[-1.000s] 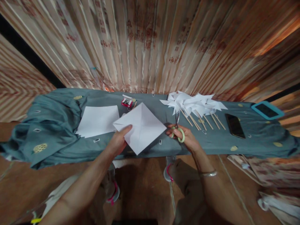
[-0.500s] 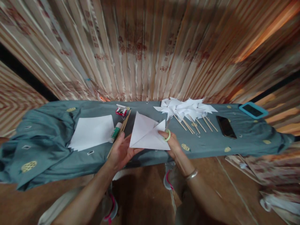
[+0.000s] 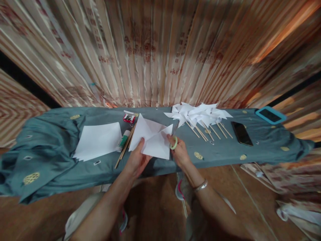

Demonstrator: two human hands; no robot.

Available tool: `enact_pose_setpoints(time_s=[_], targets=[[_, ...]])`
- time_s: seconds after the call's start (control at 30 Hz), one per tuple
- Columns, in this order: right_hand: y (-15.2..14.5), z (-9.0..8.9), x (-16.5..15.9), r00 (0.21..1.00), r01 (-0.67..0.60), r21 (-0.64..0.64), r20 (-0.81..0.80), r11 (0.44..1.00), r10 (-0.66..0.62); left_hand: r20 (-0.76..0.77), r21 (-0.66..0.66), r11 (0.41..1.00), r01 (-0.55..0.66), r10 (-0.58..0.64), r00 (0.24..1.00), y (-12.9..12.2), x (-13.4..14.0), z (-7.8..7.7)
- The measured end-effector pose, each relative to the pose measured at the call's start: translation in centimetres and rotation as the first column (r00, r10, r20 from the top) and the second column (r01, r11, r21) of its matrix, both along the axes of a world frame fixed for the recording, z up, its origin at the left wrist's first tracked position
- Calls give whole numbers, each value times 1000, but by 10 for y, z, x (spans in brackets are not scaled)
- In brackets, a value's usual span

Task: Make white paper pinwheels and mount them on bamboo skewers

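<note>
A white square of paper (image 3: 152, 144), slit from its corners toward the middle, is held up over the table in front of me. My left hand (image 3: 137, 157) pinches its lower left part, thumb on top and fingers beneath. Scissors with a pale green handle (image 3: 173, 143) are in my right hand (image 3: 180, 151), the handle loop round the fingers; the blades point away from me and are partly hidden. My right thumb lies at the paper's right edge, by a raised flap.
Left of the paper lie wooden sticks (image 3: 122, 154), a glue stick (image 3: 122, 141), a small red box (image 3: 128, 118) and a stack of white paper (image 3: 99, 140). Paper pinwheels (image 3: 198, 113) on sticks, a phone (image 3: 242, 134) and a blue-framed tablet (image 3: 271, 115) are on the right.
The paper has shifted left and turned slightly. My left thumb has come over onto its top face. My right hand, with the scissors, has moved a little left.
</note>
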State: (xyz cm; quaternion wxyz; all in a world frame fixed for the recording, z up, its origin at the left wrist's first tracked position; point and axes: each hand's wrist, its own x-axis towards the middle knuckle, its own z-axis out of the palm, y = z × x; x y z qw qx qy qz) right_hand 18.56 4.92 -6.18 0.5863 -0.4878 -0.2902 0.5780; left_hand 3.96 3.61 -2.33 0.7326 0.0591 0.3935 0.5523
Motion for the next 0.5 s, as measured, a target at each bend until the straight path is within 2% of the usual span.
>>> enact_pose_setpoints(time_s=[0.07, 0.13, 0.27, 0.37, 0.5], targets=[[-6, 0, 10, 988, -115, 24, 109, 993, 112, -20, 29, 998, -53, 53, 998, 4, -7, 2], [-16, 1, 21, 941, -303, 9, 162, 953, 298, -35, 77, 995, -71, 73, 997, 8, -16, 4], [-37, 3, 32, 762, -629, 3, 203, 777, 615, -85, 125, 991, -50, 61, 995, 12, -32, 4], [-47, 2, 33, 650, -739, -22, 239, 673, 721, -116, 124, 991, -49, 63, 991, 15, -39, 3], [-51, 0, 30, 569, -798, -56, 260, 600, 780, -152, 126, 991, -51, 70, 986, 16, -42, 0]])
